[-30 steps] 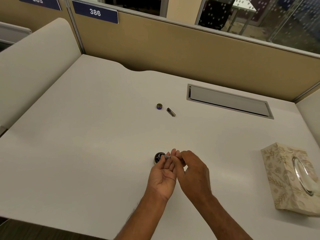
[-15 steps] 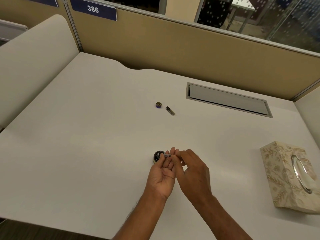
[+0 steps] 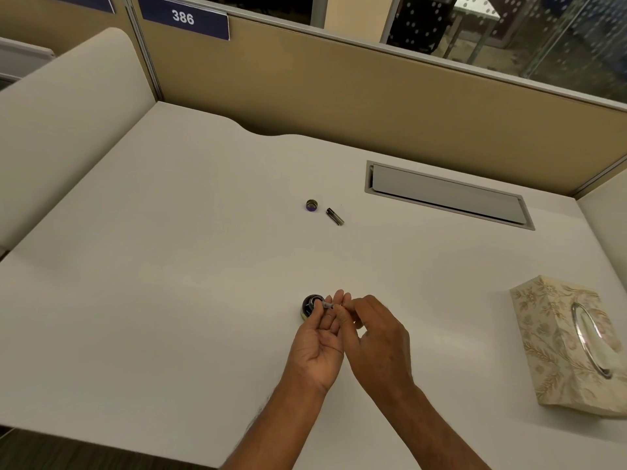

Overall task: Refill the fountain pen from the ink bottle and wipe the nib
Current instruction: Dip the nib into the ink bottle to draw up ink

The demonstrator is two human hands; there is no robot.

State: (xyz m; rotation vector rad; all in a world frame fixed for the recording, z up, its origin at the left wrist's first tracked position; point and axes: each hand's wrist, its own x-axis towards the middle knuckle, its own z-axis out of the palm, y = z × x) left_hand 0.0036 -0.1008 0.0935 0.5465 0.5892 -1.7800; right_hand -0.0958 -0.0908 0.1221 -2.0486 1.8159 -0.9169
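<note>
- A cream side panel stood along the left edge of the counter.
- A dark blue sign reading 386 was fixed to the top of the tan back partition.
- A small round bottle cap, brassy on top with a purple rim, lay far back on the counter, well apart from the hands.
- The ink bottle, dark, round and uncapped, stood on the counter just beyond the left fingertips, which partly hid its right side.
- The left hand was turned palm up, its thumb and fingertips pinching the left end of the fountain pen section.
- That section, a short pale, silvery piece, lay roughly level right beside the bottle's mouth. It was too small to tell the nib or any ink on it.
- A short dark pen barrel lay at a slant just right of the cap, not touching it.
- The right hand showed its back to the camera, its fingers curled and gripping the section's right end, which they covered.
- A grey rectangular cable hatch was set flush in the counter near the back partition.
- A tissue box with a floral print and an oval opening stood near the right edge, well apart from the hands.
</note>
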